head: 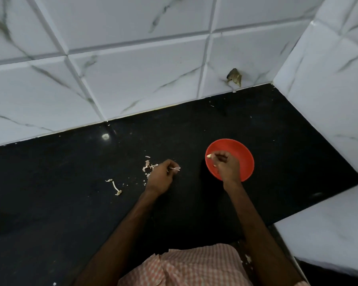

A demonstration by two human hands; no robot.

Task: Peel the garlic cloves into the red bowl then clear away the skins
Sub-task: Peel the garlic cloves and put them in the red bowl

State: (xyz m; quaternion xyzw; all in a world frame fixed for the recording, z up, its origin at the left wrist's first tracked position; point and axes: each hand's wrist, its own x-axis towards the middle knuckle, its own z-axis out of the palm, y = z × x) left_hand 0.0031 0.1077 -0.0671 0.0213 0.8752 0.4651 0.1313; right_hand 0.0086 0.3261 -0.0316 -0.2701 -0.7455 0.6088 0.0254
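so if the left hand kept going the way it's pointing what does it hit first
Likely the tiled wall: the left hand, pinching a garlic skin, aims left of the red bowl, over bare counter. Depth is unclear.

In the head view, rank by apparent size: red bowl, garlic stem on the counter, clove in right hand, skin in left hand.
1. red bowl, largest by far.
2. garlic stem.
3. clove and skin: both tiny and partly hidden, too alike to rank.

The bowl [247,159] sits on the tabletop [60,203] toward its right. The skins [148,167] lie scattered well left of it, with the tiled wall [132,79] behind both.
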